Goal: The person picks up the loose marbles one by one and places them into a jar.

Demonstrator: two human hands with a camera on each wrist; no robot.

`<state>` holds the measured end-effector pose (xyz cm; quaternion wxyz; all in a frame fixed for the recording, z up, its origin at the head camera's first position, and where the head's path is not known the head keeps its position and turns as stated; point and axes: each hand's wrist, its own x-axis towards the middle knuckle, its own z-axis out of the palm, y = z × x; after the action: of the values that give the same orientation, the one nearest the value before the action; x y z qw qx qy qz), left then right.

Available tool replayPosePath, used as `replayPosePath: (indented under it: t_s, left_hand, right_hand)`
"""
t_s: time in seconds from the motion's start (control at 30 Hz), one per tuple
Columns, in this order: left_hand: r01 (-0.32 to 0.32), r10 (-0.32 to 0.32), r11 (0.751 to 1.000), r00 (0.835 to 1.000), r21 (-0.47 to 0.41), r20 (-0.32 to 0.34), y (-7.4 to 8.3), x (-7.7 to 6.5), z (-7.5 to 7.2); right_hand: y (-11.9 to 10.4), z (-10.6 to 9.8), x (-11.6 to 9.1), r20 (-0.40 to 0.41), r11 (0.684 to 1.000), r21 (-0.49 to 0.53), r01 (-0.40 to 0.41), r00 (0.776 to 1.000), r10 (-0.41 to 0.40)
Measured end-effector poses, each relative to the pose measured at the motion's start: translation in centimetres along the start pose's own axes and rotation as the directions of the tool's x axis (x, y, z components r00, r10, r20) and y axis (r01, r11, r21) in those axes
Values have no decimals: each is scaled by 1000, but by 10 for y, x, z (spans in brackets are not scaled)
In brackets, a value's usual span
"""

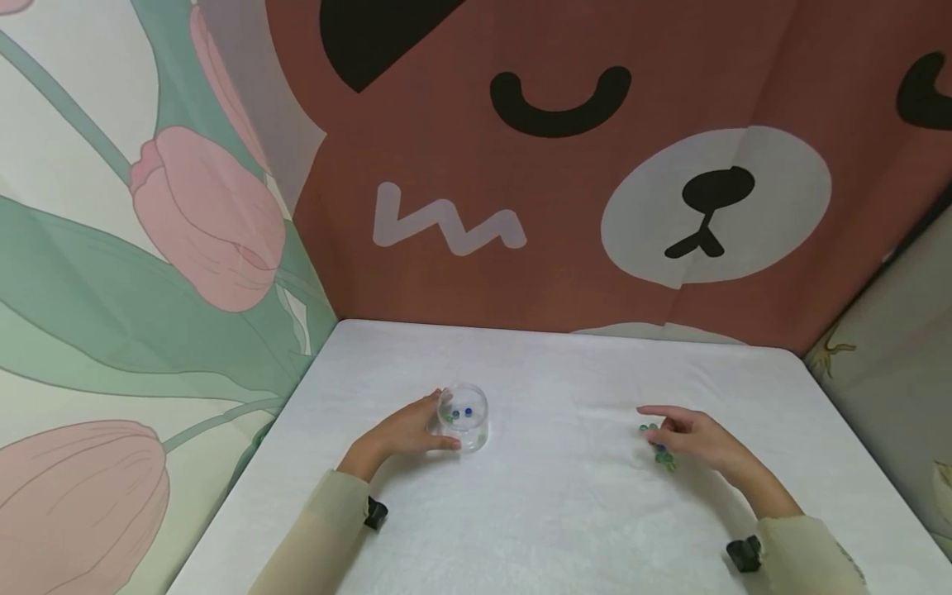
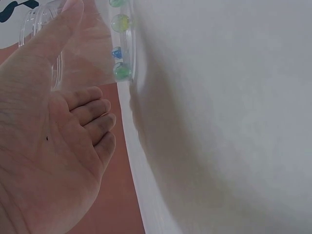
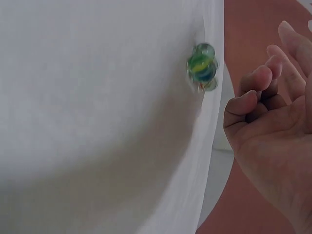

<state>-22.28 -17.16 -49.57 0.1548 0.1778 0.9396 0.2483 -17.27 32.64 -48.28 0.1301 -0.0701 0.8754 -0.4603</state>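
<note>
My left hand (image 1: 407, 427) grips a clear plastic jar (image 1: 476, 435) on the left half of the table, thumb on its near side and fingers reaching round behind. A few blue and green glass marbles (image 2: 121, 71) lie at the bottom of the jar, seen through its wall in the left wrist view. My right hand (image 1: 699, 436) hovers beside a small cluster of green and blue marbles (image 1: 664, 457) on the right, index finger stretched out and thumb apart from it. In the right wrist view its other fingers (image 3: 256, 78) bend toward the palm, with no marble showing between them.
A white cloth covers the table (image 1: 550, 512). Behind it hangs a brown curtain (image 1: 446, 289) with a bear's face, and a tulip-patterned curtain (image 1: 208, 347) hangs along the left side. A black wrist camera (image 1: 744, 554) is on the right wrist.
</note>
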Motion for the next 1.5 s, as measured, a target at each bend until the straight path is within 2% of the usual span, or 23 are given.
replayPosePath:
  t_s: [0.3, 0.77, 0.9, 1.13, 1.5]
  left_hand:
    - [8, -8, 1000, 1000, -4, -5, 1, -1, -1]
    - [23, -23, 1000, 1000, -15, 5, 5, -3, -3]
    - [33, -33, 999, 999, -14, 8, 4, -2, -2]
    - [21, -21, 1000, 1000, -16, 12, 3, 0, 0]
    - [34, -34, 999, 999, -24, 6, 4, -2, -1]
  right_hand:
    - [14, -13, 10, -18, 998, -50, -48, 999, 48]
    - [25, -18, 18, -7, 981, -166, -103, 995, 103]
    - [26, -19, 19, 2, 977, -175, -125, 992, 128]
    - [31, -20, 22, 12, 976, -184, -115, 993, 119]
    - [27, -15, 25, 10, 973, -170, -156, 987, 160]
